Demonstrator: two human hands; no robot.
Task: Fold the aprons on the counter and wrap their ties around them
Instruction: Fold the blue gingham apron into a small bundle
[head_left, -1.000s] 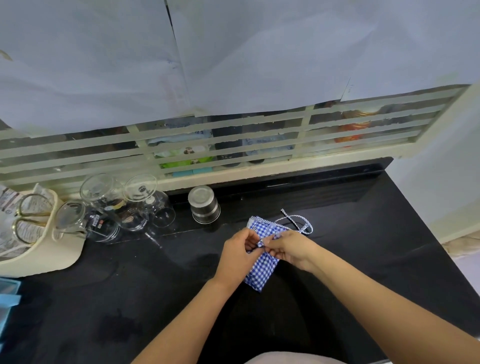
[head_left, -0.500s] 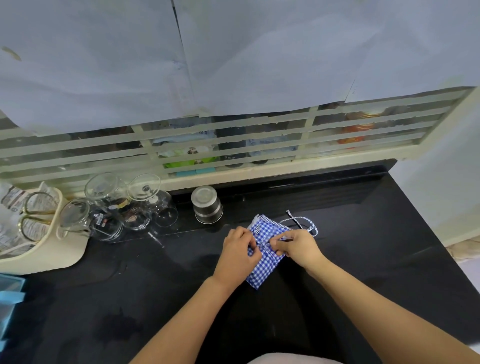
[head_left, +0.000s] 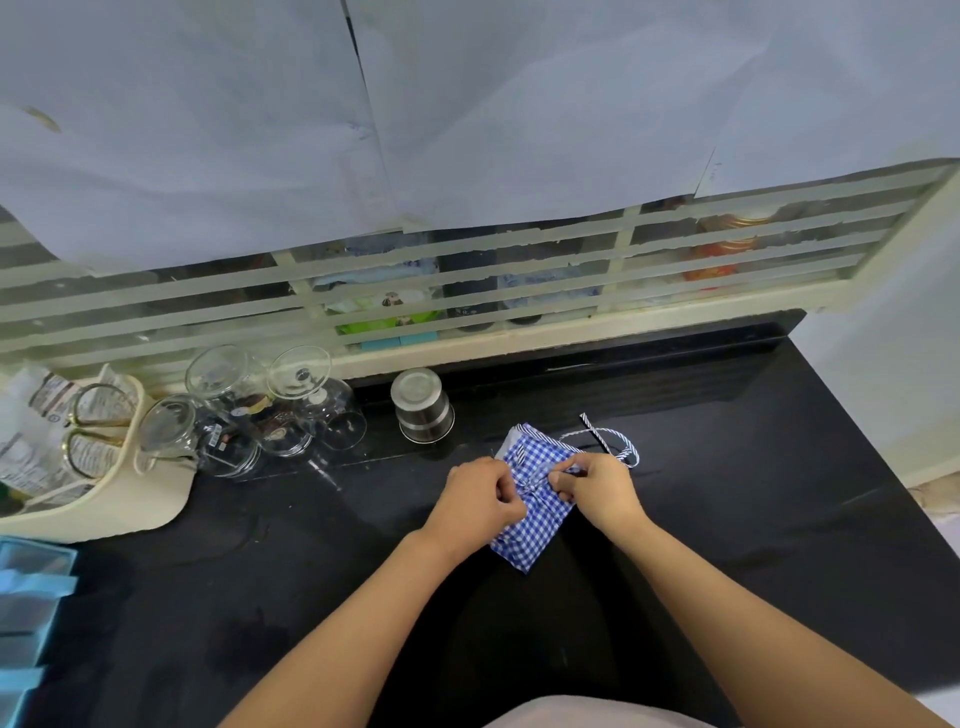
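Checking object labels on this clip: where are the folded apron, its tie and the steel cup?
folded apron (head_left: 535, 538): head view, on the checked cloth at its near end.
tie (head_left: 597, 432): head view, on the striped loop lying past the apron's far right corner.
steel cup (head_left: 423, 411): head view, on the side wall.

upturned glasses (head_left: 291, 410), steel tumbler (head_left: 422, 405)

The black table (head_left: 727, 519) carries a folded blue-checked apron (head_left: 535, 540) near its middle, its striped tie (head_left: 608, 439) looping out at 1 o'clock. An upturned steel cup (head_left: 422, 406) stands at 11 o'clock, with glasses (head_left: 291, 410) at 10 o'clock, a cream rack (head_left: 104, 509) at 9 and a blue tray (head_left: 26, 613) at 8.
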